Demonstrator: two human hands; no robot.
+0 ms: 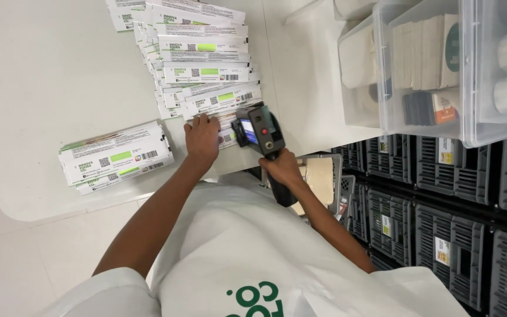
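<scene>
Here, left hand [202,136] flat on pouches [206,76]; right hand [281,168] grips handheld printer [259,132].

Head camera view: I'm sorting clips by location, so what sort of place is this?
Probably a packing or labelling station in a small food-goods workshop: flat printed cartons fanned on a white table, a handheld printer in the right hand, stacked grey crates alongside.

Handheld printer [259,134]: dark grey, small lit screen, head pressed onto white flat pouch [225,136] under the left hand [202,136], handle gripped in the right hand [281,167].
</scene>
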